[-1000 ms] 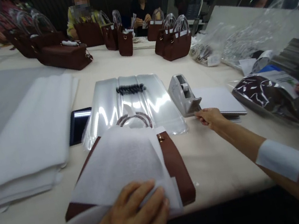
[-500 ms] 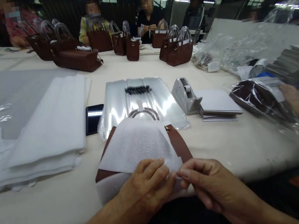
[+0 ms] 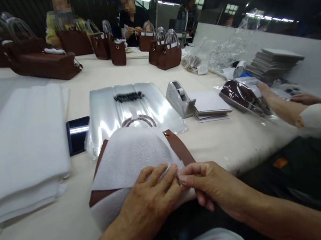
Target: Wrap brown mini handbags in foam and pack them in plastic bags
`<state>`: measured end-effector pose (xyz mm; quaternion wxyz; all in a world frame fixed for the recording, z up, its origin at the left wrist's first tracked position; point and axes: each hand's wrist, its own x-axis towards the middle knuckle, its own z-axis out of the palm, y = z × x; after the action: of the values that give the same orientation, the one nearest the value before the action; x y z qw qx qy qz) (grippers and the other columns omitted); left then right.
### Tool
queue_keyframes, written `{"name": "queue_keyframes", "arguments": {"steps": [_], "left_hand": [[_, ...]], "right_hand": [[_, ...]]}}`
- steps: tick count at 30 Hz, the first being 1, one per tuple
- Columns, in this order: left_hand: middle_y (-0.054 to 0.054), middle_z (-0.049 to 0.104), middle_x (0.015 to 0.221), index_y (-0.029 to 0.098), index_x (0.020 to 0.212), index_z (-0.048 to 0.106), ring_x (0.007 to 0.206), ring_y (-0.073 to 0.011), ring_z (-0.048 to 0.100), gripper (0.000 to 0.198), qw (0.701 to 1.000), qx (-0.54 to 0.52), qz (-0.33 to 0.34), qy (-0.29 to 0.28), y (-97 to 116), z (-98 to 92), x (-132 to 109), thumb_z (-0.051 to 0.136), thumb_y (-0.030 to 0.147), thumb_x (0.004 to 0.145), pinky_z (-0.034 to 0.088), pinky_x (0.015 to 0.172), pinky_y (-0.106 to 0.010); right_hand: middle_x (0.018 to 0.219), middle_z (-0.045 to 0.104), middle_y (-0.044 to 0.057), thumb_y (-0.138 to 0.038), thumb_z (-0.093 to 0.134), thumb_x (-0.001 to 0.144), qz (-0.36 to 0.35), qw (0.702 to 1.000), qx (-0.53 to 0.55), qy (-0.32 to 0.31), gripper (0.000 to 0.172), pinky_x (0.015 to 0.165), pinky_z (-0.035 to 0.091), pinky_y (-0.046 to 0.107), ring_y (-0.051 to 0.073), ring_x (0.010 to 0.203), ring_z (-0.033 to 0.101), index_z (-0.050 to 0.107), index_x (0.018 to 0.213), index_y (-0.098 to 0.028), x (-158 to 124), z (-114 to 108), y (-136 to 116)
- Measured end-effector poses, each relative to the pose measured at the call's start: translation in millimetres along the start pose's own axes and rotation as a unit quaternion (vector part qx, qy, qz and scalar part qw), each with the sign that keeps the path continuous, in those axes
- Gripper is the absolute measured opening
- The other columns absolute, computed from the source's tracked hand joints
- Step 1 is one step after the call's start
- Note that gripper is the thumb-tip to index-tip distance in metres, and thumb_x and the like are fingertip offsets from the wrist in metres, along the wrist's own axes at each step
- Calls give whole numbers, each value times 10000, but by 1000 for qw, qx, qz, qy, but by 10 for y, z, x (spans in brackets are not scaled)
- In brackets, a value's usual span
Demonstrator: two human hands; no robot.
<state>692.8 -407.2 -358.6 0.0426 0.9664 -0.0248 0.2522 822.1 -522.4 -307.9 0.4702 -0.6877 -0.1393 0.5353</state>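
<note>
A brown bag point(image 3: 183, 149) lies at the table's front edge, partly covered by a white foam sheet point(image 3: 135, 153), its wrapped handles pointing away from me. My left hand point(image 3: 153, 195) rests on the sheet near the bag's lower edge, fingers spread. Beside its fingertips, my right hand point(image 3: 209, 184) is closed in a pinch at the sheet's right edge. Whatever sits between its thumb and finger is too small to make out. Behind the handles are clear plastic sleeves point(image 3: 102, 109) with a small black bundle point(image 3: 128, 96) on top.
White foam sheets point(image 3: 34, 146) and a phone point(image 3: 78, 136) are at left. A tape dispenser point(image 3: 180, 99), white cards point(image 3: 211, 103) and a plastic-wrapped brown item point(image 3: 240, 95) touched by another person's hand point(image 3: 271, 96) are at right. Brown bags point(image 3: 41, 60) and people are across the table.
The view has turned to the right, so things appear further left. My right hand's pinch has come closer to my left fingertips. More of the neighbour's arms and sleeve shows.
</note>
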Motion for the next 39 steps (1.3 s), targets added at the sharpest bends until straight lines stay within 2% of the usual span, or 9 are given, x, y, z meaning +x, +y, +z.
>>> {"name": "queue_keyframes", "arguments": {"steps": [9,17,23,25,28,30,32,35,39], "left_hand": [[-48,548,1217,136,1118,510,1107,-191,475,286,1000,-8,-10,-5,18,-23,7,504,241,852,344,910,-347],[-59,504,1257,181,1154,509,1142,-222,436,290,999,8,26,-39,-17,-88,11,451,220,873,332,931,-372],[-129,402,1322,272,1190,467,1197,-298,378,330,993,15,73,-94,-35,-157,-16,452,251,861,321,929,-437],[-148,377,1333,273,1178,474,1210,-310,364,325,991,19,78,-103,-32,-159,-22,465,261,854,315,937,-443],[-162,361,1339,259,1156,488,1213,-310,366,302,990,31,72,-114,-3,-160,-12,470,260,854,317,948,-439],[-145,389,1319,258,1131,507,1203,-299,380,277,991,33,60,-115,34,-159,10,463,252,857,322,956,-441],[-114,455,1262,248,1083,540,1190,-273,396,239,992,22,53,-109,67,-152,27,449,256,863,323,974,-441],[-69,548,1138,231,951,594,1164,-232,424,162,996,-2,56,-69,87,-169,-34,470,236,847,319,1004,-426],[-21,574,1042,210,918,590,1086,-181,478,154,994,35,9,107,150,-328,-357,577,178,768,364,995,-365]], "right_hand": [[614,559,-67,-289,656,699,-34,994,98,37,400,309,396,155,42,355,435,422,1000,-171,-159,124,239],[474,472,-126,-337,668,685,-47,987,137,76,405,291,383,150,45,309,389,304,816,-215,-125,139,419],[641,594,-34,-446,622,707,35,989,116,87,388,261,305,137,25,278,374,352,817,-191,-128,-18,726],[626,575,-40,-451,566,767,-21,989,78,120,327,264,265,126,14,282,349,395,837,-181,-188,-102,694],[661,573,-33,-371,524,832,-225,962,-12,154,195,404,413,145,46,439,494,469,890,-192,-234,-139,392],[845,611,8,-327,509,849,-359,923,-81,111,165,657,503,202,99,727,595,513,967,-211,-156,-66,108],[1096,568,38,-345,480,862,-439,888,-139,14,263,887,447,280,151,1015,537,506,1097,-231,22,83,-139],[1233,503,52,-420,328,911,-428,875,-189,-125,384,1013,336,356,174,1153,446,467,1204,-214,354,342,-343],[1240,504,76,-473,283,906,-421,846,-294,-141,468,1019,326,383,186,1159,445,474,1211,-173,588,488,-353]]}}
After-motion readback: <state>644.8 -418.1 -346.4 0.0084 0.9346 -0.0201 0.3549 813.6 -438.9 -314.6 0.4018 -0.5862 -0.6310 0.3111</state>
